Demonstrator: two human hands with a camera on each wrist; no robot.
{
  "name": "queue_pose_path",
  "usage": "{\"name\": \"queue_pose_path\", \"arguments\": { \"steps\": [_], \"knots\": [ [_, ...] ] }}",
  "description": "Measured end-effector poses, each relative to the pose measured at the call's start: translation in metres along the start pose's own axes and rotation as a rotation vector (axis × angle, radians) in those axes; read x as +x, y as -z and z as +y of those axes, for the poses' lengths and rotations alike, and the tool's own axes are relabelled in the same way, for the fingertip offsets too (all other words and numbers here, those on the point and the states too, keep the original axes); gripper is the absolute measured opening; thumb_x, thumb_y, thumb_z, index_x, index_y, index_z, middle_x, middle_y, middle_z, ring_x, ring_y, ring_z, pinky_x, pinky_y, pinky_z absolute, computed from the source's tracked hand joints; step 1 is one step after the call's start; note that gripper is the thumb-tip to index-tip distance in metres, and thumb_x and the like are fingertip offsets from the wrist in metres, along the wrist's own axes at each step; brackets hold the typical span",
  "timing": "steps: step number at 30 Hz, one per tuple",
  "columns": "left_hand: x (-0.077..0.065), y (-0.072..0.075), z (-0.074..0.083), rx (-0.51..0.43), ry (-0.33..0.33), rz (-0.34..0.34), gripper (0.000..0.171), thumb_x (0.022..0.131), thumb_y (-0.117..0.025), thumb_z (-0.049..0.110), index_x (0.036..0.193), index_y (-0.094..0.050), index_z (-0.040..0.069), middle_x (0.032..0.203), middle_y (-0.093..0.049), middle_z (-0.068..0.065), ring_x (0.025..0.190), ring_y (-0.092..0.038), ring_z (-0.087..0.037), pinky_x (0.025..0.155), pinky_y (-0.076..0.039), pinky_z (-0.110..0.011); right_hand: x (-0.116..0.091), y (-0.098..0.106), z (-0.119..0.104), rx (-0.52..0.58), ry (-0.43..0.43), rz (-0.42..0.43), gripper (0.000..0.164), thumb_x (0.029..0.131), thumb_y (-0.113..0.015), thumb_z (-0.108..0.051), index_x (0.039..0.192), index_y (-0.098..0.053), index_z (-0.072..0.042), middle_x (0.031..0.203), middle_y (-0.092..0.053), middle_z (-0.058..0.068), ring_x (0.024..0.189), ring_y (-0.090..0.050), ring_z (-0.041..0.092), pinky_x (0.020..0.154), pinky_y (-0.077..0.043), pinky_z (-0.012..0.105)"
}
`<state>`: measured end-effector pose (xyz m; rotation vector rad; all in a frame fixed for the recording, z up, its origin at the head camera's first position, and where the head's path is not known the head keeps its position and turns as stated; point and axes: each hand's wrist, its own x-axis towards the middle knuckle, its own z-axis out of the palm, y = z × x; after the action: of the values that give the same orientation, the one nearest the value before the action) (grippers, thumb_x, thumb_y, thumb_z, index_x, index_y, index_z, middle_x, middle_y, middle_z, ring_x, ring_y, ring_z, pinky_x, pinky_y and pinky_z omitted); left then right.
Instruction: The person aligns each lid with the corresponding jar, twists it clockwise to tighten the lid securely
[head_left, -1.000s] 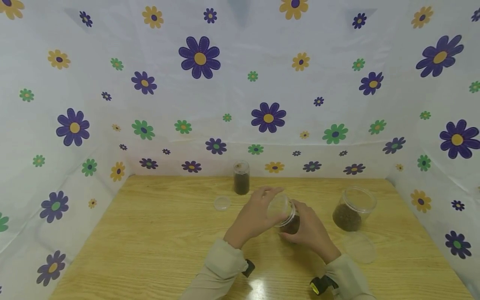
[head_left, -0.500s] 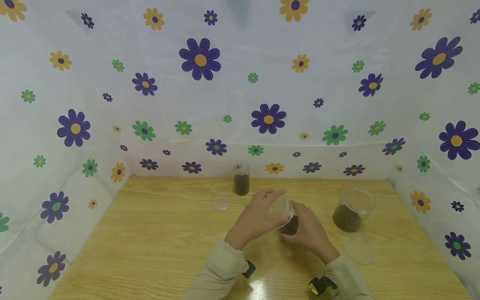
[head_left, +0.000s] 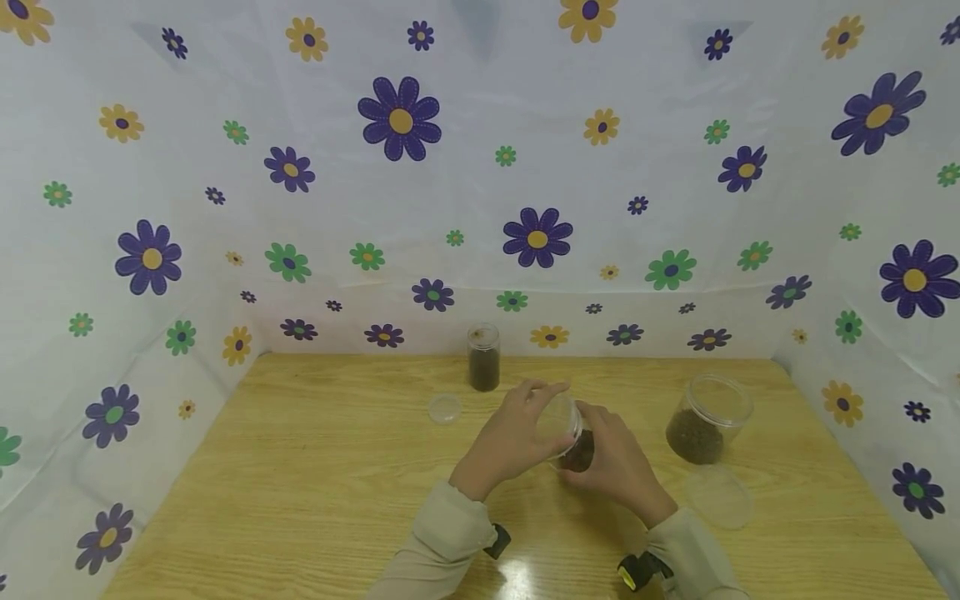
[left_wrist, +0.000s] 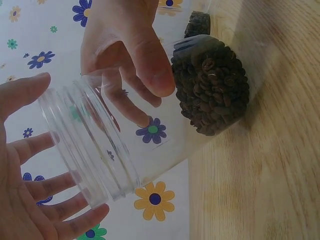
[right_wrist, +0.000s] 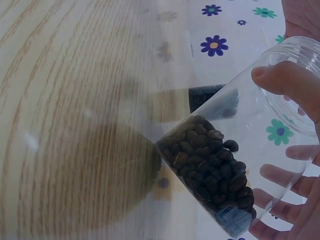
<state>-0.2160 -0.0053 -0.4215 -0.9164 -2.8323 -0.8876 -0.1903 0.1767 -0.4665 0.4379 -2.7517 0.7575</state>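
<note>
lying flat, a small clear lid (head_left: 445, 408) marks the left end of the group on the wood-grained surface (head_left: 315, 467), with a narrow jar (head_left: 483, 367) standing upright just behind it, dark in its lower part. next, the left hand (head_left: 510, 433) spans the mouth end of a tilted clear jar (head_left: 578, 454), thumb and fingers gripping opposite sides. dark beans (left_wrist: 212, 90) are heaped toward its base. the right hand (head_left: 618, 471) grips that jar's body. farther right stands a wide jar (head_left: 697, 433), partly filled, with a larger clear disc (head_left: 720, 497) lying just in front.
</note>
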Motion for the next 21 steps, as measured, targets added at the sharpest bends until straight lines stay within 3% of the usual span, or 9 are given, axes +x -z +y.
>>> {"name": "queue_pose_path", "arguments": {
  "steps": [21],
  "knots": [
    [-0.0034, -0.0087, -0.0083, -0.05, -0.004, -0.004, 0.065, 0.087, -0.061, 0.047, 0.144, -0.036, 0.028, 0.139, -0.043, -0.007, 0.122, -0.049, -0.027, 0.093, -0.049, -0.045, 0.0002, 0.0033, -0.0048, -0.044, 0.009, -0.014, 0.094, 0.057, -0.088, -0.036, 0.134, -0.046, -0.002, 0.123, -0.057, 0.017, 0.107, -0.055, 0.037, 0.088, -0.048, 0.054]
  ]
}}
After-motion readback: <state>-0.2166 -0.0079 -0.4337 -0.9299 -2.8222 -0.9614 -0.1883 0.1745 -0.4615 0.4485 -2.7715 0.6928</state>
